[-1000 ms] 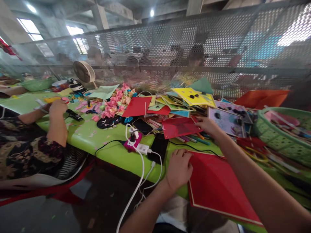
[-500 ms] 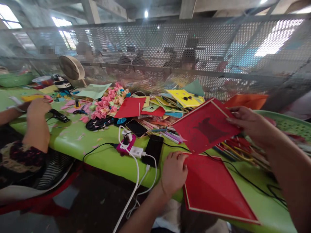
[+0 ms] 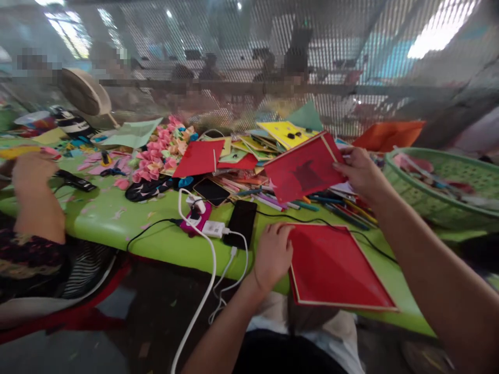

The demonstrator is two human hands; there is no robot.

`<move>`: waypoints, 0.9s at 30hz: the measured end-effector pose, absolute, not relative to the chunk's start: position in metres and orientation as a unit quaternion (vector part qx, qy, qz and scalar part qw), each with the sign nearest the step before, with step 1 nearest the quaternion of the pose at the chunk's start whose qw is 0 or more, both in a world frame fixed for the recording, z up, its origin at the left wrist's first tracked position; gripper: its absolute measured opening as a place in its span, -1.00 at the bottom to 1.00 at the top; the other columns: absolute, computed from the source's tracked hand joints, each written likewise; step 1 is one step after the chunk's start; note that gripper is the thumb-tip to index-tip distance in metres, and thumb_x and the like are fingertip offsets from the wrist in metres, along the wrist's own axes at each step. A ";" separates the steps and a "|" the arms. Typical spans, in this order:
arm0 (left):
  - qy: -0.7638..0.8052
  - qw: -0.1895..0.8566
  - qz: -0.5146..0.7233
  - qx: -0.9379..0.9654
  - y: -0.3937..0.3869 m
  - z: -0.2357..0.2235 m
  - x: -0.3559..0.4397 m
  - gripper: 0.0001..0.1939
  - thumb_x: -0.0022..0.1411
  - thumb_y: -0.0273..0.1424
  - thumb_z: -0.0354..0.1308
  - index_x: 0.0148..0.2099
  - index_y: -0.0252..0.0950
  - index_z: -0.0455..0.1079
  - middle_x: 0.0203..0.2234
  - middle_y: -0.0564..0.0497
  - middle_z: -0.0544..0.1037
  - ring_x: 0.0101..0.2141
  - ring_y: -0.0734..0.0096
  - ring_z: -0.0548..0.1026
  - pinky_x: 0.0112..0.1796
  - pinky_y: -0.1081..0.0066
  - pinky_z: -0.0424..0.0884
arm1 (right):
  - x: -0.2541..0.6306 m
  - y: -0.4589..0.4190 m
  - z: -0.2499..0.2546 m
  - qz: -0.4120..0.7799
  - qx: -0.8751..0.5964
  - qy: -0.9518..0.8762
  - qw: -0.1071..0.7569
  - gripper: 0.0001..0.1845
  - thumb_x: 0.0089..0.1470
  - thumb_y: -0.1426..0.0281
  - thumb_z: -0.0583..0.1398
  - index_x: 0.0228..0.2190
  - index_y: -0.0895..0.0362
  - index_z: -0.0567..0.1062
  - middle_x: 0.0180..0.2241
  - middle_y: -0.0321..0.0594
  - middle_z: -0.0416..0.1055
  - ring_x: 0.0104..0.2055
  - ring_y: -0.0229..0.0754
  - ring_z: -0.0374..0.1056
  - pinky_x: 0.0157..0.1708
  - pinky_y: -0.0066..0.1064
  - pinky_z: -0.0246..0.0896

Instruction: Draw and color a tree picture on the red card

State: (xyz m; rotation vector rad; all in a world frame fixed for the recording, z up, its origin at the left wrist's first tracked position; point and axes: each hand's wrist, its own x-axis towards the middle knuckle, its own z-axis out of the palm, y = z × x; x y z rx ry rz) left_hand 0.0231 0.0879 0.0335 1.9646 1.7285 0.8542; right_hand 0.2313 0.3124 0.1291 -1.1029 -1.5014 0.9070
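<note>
My right hand [image 3: 360, 174] pinches the right edge of a red sheet [image 3: 288, 174], holding it raised and tilted above the table. Pale strips line part of its border, and a dark patch shows at its middle. Below it, a larger red panel [image 3: 337, 265] with thin pale edging lies at the table's near edge, partly over my lap. My left hand [image 3: 274, 254] is closed on that panel's upper left edge, fingertips on top and thumb hidden. A black phone [image 3: 241, 223] lies just left of my left hand.
A purple power strip [image 3: 197, 217] with white cables is on the green table [image 3: 128, 218]. Paper flowers [image 3: 159, 150], a yellow sheet [image 3: 286, 136], pens and a green basket [image 3: 440, 192] crowd the back. A co-worker's hand [image 3: 33, 171] is at far left.
My right hand has moved the red sheet up and back, away from the larger panel. My left hand stays at the panel's edge. The camera view has tipped downward.
</note>
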 end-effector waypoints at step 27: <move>0.688 0.144 0.217 0.677 0.087 0.046 0.025 -0.50 0.49 -0.57 0.19 0.38 -0.15 0.50 0.34 -0.04 0.58 0.31 0.08 0.50 0.37 -0.01 0.38 | 0.237 0.323 0.156 0.425 -0.346 -0.553 0.627 -0.57 -0.07 0.59 0.46 -0.20 0.01 0.51 -0.37 -0.38 0.68 -0.34 -0.17 0.61 -0.11 -0.18 0.64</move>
